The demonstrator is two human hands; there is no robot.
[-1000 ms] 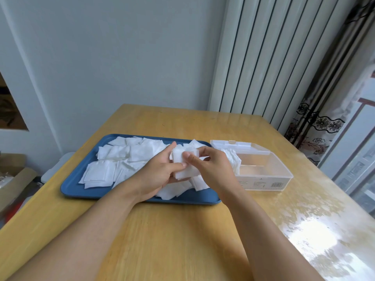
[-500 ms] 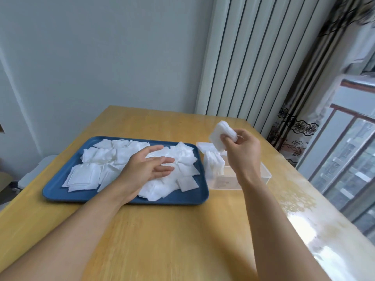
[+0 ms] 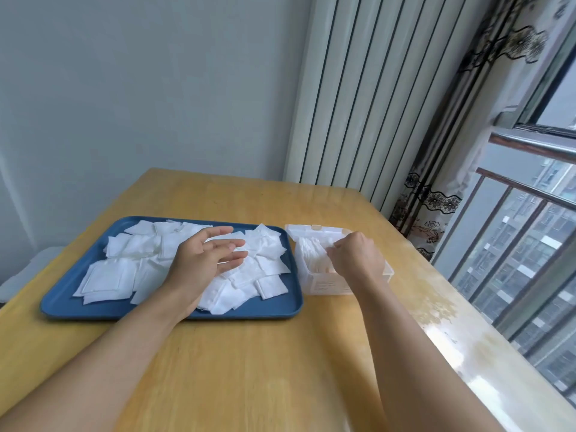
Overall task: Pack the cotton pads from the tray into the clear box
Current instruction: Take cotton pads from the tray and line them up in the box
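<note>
Since 0.5 s ago the right hand (image 3: 358, 257) has dropped from up in the air, where it held a small stack of pads, down into the clear box (image 3: 318, 283); the stack it carried is no longer raised. Right hand's fingers are curled down inside the box, fingertips at the upright row of packed pads (image 3: 311, 252). Can't tell whether it's pinching any of them, as the knuckles hide the tips.

Left hand (image 3: 202, 260) has barely shifted: hovers over the loose pads, fingers spread & nearly straight, palm facing right, holding nothing.

Cotton pads (image 3: 131, 247) lie in a loose overlapping heap across most of the blue tray (image 3: 62, 304), a larger square one (image 3: 107, 277) near its front-left corner. Clear box sits just beside the tray's right edge, lid (image 3: 314, 229) swung open toward the far side; packed pads stand on edge in its left part.

Tray & box both sit on a wooden table (image 3: 249, 369). Beyond the table: grey wall (image 3: 140, 88), white ribbed panel (image 3: 358, 88), patterned curtain (image 3: 436, 198) & a window w/ railing (image 3: 530, 213) on the right.
</note>
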